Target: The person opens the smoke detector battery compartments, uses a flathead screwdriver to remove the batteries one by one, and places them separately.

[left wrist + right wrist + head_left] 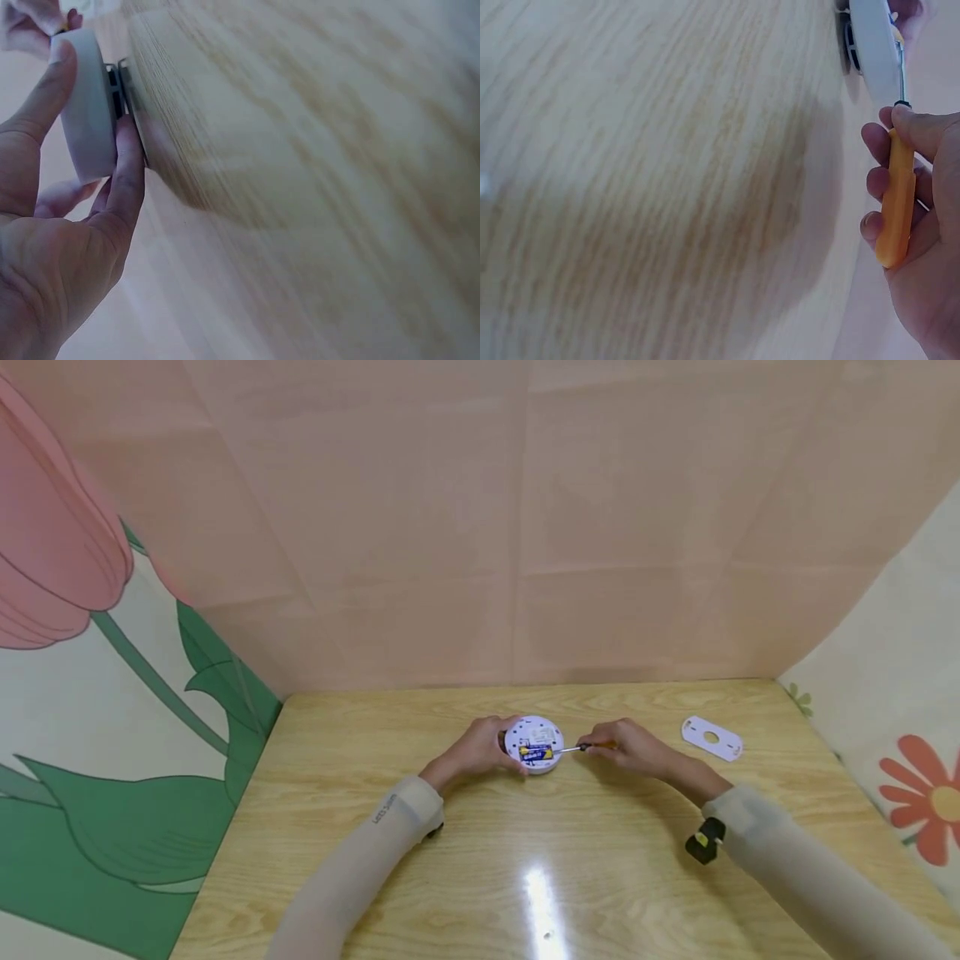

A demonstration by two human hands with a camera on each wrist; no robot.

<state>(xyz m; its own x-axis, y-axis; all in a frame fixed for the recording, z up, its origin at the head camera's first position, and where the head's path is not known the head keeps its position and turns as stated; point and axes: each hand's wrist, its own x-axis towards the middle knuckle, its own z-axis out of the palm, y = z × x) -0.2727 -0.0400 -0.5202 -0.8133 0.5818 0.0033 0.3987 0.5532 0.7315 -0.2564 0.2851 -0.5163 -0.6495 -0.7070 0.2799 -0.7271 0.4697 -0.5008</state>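
Head view: our left hand (487, 745) grips the round device (531, 738) over the table (450, 868), our right hand (628, 747) grips the screwdriver (898, 195), tip by the battery (536, 753); we'd best lever gently, device held steady

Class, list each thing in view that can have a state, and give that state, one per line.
Round device: held in the left grip, battery side up
Batteries: uncovered, in the round device
Screwdriver: held in the right grip, tip at the batteries, contact unclear
White plate: lying flat, apart from the device
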